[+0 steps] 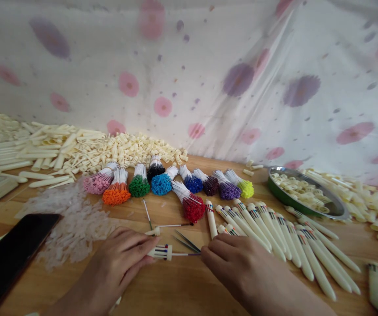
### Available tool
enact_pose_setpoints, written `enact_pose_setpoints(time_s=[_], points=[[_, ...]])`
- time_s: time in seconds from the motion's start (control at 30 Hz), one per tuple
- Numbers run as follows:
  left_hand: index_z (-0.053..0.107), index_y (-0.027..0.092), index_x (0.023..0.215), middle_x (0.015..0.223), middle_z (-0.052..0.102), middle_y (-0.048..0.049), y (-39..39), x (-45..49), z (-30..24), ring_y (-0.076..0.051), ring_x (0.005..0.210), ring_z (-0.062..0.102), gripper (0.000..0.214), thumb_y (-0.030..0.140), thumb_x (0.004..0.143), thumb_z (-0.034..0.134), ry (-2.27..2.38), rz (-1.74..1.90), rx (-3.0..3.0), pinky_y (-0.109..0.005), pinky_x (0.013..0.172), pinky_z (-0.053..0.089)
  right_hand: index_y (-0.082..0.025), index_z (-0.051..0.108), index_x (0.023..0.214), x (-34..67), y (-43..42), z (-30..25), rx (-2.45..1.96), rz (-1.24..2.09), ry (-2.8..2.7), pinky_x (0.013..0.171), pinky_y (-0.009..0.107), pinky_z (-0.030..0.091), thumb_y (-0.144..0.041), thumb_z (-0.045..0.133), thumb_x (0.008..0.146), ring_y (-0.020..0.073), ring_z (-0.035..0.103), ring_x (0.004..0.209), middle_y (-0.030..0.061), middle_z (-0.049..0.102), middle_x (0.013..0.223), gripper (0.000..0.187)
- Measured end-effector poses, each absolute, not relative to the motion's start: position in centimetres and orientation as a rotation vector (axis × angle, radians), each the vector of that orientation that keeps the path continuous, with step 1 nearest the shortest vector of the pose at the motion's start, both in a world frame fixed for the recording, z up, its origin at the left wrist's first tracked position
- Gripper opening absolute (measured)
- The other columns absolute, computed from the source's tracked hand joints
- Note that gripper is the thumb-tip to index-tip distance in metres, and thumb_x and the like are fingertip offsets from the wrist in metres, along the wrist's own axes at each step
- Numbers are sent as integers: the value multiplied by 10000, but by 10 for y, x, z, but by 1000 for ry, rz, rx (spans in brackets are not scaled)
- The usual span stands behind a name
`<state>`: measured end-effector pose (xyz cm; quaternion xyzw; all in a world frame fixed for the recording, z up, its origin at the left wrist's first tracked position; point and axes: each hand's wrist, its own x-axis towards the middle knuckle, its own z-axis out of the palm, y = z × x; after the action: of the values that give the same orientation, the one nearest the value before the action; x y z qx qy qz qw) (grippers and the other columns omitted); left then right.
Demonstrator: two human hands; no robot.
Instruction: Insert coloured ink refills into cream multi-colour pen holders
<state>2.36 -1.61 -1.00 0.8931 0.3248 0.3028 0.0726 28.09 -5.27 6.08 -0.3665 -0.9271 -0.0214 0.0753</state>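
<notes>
Bending is risked if refill (186,254), pinched in right hand (241,267) fingers, is skewed against holder (160,252) clamped by left hand (119,261) at 9 o'clock.

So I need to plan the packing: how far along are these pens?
Done: a row of assembled pens lies by the right hand. In hand: the left hand grips a white refill holder, the right hand a thin refill stuck in it. Left: full bundles of coloured refills, a heap of cream barrels and a bowl of small parts.
</notes>
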Motion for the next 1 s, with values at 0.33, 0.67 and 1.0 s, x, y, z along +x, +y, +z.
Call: enact_pose_setpoints(time_s=[0.33,0.67,1.0], points=[[585,286,1175,950,719,-9,-17,19,-10,-176,851,651,290,295,901,492,1077,964,2596,-287,735,527,-171,542,742,284,-37,54,-1157,106,-2578,540,252,295,-164,386,940,121,457,593,7,555,677,252],[621,267,1132,924,732,-27,-19,22,-5,-185,819,673,273,308,891,501,1132,1089,2603,-279,701,544,-176,591,877,284,-37,53,-1140,175,-2512,603,257,385,-180,376,943,146,527,676,45,595,774,226],[569,247,1171,940,726,-32,-24,24,-4,-169,835,672,281,265,901,494,1072,1137,2573,-255,695,554,-188,527,830,264,-41,36,-1053,273,-2084,542,215,407,-152,470,894,115,537,608,4,585,696,93]])
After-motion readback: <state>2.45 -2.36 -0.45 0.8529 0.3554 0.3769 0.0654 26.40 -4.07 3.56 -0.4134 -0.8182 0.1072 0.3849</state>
